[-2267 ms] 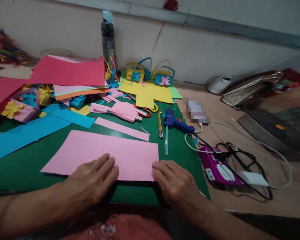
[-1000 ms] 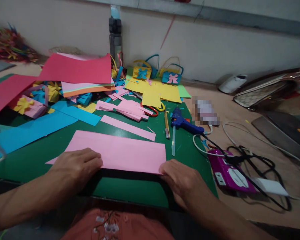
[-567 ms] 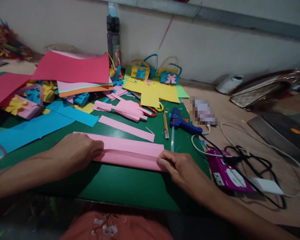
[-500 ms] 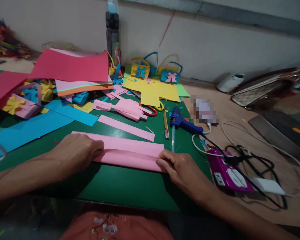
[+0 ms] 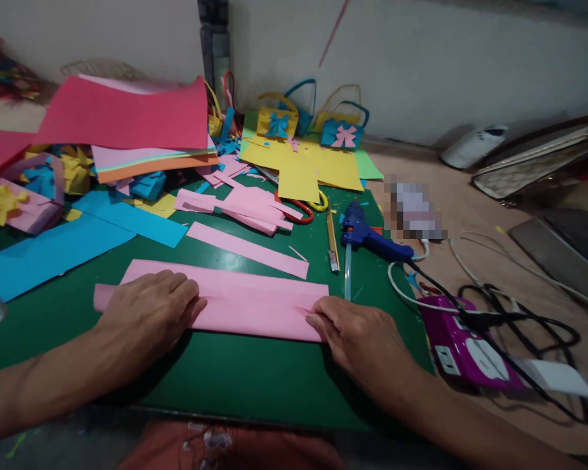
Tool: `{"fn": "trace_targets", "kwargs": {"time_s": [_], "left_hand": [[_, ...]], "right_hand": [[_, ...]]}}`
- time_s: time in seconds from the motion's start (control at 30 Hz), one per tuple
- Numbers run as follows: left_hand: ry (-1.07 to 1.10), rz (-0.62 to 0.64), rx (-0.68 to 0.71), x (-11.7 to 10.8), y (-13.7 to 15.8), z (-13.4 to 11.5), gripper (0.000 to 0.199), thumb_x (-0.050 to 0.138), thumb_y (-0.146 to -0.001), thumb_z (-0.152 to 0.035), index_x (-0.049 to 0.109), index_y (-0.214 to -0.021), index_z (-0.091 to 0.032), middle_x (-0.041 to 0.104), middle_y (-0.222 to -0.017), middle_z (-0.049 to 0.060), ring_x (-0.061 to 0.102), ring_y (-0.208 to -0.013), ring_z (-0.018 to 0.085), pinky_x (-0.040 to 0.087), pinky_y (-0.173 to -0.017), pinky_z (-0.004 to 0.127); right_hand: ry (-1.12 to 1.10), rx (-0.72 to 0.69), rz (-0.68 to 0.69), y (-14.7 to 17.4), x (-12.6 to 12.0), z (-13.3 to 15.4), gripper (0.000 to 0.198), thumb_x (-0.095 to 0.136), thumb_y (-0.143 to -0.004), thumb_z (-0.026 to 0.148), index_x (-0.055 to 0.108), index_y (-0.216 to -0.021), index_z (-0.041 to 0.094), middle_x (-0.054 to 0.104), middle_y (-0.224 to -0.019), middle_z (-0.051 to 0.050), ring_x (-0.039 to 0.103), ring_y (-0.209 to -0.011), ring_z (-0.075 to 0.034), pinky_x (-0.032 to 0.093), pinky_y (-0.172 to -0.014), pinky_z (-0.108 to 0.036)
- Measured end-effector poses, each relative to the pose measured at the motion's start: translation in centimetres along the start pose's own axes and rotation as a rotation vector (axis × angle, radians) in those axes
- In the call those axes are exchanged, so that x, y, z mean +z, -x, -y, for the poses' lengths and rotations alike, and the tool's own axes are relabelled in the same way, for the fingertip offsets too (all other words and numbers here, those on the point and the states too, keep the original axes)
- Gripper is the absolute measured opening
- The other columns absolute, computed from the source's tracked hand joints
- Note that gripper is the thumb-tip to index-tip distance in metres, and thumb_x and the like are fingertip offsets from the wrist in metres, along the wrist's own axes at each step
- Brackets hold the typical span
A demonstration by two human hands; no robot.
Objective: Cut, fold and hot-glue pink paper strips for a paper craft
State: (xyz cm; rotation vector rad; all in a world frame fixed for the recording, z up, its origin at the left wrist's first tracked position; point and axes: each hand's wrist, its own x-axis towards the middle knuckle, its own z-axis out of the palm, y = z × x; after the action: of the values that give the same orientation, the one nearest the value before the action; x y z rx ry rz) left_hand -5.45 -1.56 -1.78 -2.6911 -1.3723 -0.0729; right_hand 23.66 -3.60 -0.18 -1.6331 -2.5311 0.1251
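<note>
A folded sheet of pink paper [image 5: 255, 307] lies lengthwise on the green board [image 5: 255, 378] in front of me. My right hand [image 5: 360, 333] pinches its right end between thumb and fingers. Across its left part rests my left hand [image 5: 151, 303], fingers bent together and gripping the fold; the palm hides some of the paper. A narrow end of pink paper sticks out left of that hand. Just beyond the sheet are a pink strip [image 5: 247, 250] and several cut pink pieces [image 5: 255, 207].
A blue glue gun [image 5: 372, 238], a cutter knife [image 5: 332, 241] and scissors [image 5: 301, 212] lie beyond my right hand. To the right sits a purple power box [image 5: 465, 346] with tangled cords. Blue strips [image 5: 53, 251], red sheets [image 5: 127, 114] and small paper bags [image 5: 277, 123] stand farther back.
The gap along the fold has closed, and the paper looks flatter. My left hand has slid slightly along the fold and lies lower over it. The right hand still pinches its end.
</note>
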Motion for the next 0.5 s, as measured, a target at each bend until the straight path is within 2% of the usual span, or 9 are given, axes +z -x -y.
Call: {"fn": "trace_targets", "kwargs": {"time_s": [0.23, 0.4, 0.5], "left_hand": [[0.015, -0.056, -0.021, 0.2, -0.1, -0.1, 0.033, 0.037, -0.092, -0.026, 0.057, -0.068, -0.016, 0.06, -0.065, 0.006, 0.055, -0.06, 0.021, 0.036, -0.056, 0.032], [0.015, -0.078, -0.019, 0.2, -0.1, -0.2, 0.035, 0.035, -0.093, -0.027, 0.055, -0.067, -0.017, 0.059, -0.063, 0.005, 0.054, -0.058, 0.02, 0.035, -0.054, 0.031], [-0.007, -0.063, -0.039, 0.0, 0.0, -0.2, 0.037, 0.032, -0.094, -0.028, 0.052, -0.065, -0.018, 0.058, -0.059, 0.004, 0.053, -0.055, 0.02, 0.033, -0.052, 0.03]], "right_hand": [[0.047, -0.045, -0.073, -0.1, 0.6, -0.1, 0.031, 0.04, -0.094, 0.032, 0.058, -0.071, 0.019, 0.066, -0.061, -0.002, 0.056, -0.047, -0.014, 0.025, -0.046, -0.026], [-0.038, -0.035, -0.022, -0.1, 0.1, -0.2, 0.028, 0.04, -0.094, 0.029, 0.056, -0.074, 0.019, 0.065, -0.063, -0.002, 0.057, -0.051, -0.014, 0.03, -0.048, -0.025], [-0.169, -0.06, 0.017, -0.1, -0.7, -0.1, 0.021, 0.047, -0.09, 0.031, 0.054, -0.075, 0.02, 0.063, -0.069, -0.003, 0.057, -0.061, -0.015, 0.036, -0.054, -0.026]]}}
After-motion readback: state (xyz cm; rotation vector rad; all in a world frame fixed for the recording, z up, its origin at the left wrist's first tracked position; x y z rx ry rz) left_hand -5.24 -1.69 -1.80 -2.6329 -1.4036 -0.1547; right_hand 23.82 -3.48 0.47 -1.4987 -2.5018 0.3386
